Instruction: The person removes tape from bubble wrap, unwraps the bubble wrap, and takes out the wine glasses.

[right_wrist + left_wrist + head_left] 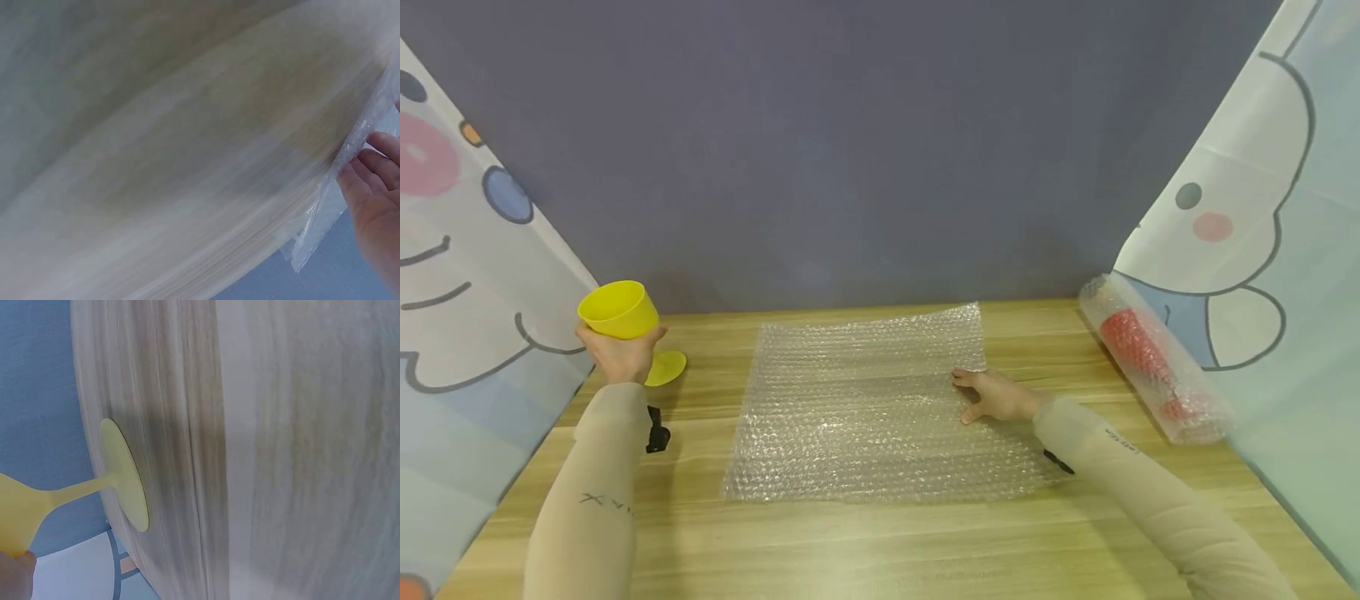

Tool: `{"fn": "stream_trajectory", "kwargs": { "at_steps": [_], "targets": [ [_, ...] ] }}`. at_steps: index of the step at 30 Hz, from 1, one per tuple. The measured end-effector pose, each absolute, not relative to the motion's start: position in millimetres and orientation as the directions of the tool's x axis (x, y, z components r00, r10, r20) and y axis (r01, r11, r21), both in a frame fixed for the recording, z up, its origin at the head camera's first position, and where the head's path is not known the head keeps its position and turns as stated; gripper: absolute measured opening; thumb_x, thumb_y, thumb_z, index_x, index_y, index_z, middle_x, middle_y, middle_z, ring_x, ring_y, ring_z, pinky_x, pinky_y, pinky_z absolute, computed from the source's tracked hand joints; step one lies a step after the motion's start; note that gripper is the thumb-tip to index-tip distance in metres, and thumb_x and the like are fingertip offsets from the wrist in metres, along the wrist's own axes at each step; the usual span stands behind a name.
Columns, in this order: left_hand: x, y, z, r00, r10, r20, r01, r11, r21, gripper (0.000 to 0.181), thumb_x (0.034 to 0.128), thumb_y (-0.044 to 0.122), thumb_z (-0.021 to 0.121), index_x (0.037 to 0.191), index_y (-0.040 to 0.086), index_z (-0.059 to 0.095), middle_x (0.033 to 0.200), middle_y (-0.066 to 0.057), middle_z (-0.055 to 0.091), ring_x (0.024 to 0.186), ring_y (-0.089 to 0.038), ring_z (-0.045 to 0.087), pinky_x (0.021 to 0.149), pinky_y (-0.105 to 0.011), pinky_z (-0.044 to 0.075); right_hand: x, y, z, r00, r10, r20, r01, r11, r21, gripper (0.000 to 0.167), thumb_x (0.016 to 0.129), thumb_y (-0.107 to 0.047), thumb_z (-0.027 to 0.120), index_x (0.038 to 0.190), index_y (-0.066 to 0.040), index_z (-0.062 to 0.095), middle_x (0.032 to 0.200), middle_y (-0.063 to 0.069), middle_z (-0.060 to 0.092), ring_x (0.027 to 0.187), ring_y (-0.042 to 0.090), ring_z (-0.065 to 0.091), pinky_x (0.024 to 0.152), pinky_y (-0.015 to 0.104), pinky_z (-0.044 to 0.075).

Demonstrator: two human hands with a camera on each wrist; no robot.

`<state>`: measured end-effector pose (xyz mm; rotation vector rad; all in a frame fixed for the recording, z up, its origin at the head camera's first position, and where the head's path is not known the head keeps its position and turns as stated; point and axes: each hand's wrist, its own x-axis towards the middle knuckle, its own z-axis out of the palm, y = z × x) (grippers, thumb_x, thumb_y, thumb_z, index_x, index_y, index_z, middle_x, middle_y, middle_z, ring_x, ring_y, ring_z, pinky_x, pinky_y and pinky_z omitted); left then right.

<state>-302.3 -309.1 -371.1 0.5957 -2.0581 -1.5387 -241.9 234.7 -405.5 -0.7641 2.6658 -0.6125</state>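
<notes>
At the table's left side my left hand (pixel 623 357) grips a yellow plastic goblet (pixel 621 310) round its bowl. The goblet leans a little, and its round foot shows beside a thin stem in the left wrist view (pixel 128 478); whether the foot touches the table I cannot tell. A sheet of clear bubble wrap (pixel 850 425) lies spread over the middle of the table. On its right part rests my right hand (pixel 996 396), thumb apart from the loosely bent fingers. In the right wrist view the fingertips (pixel 350 178) touch the film.
A bubble-wrapped roll (pixel 1123 321) with a red object (pixel 1138 350) inside lies along the right wall. The wooden table (pixel 880 542) is bounded by a dark back wall (pixel 850 150) and cartoon-printed cloth at both sides.
</notes>
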Motion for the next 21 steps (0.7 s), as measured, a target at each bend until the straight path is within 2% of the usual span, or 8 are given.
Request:
{"fn": "stream_trajectory", "kwargs": {
  "at_steps": [5, 21],
  "targets": [
    [-300.8, -307.2, -370.9, -0.782, -0.608, 0.138, -0.047, 0.279, 0.959, 0.093, 0.0719, 0.024, 0.076, 0.137, 0.03, 0.009, 0.126, 0.013, 0.028, 0.125, -0.015, 0.029, 0.112, -0.031, 0.021, -242.1, 235.0, -404.7, -0.813, -0.556, -0.171, -0.426, 0.769, -0.476, 0.076, 0.071, -0.03, 0.071, 0.13, 0.009, 0.043, 0.145, 0.025, 0.028, 0.131, 0.041, 0.03, 0.108, 0.052, 0.027],
    [-297.5, -304.8, -368.3, -0.783, -0.61, 0.122, -0.057, 0.266, 0.962, 0.098, 0.0723, 0.022, 0.076, 0.139, 0.032, 0.005, 0.143, 0.005, 0.022, 0.128, -0.014, 0.027, 0.113, -0.03, 0.019, -241.7, 235.8, -403.4, -0.815, -0.548, -0.187, -0.407, 0.771, -0.49, 0.077, 0.071, -0.031, 0.071, 0.131, 0.008, 0.042, 0.146, 0.024, 0.026, 0.131, 0.042, 0.028, 0.108, 0.053, 0.027]
  ]
}}
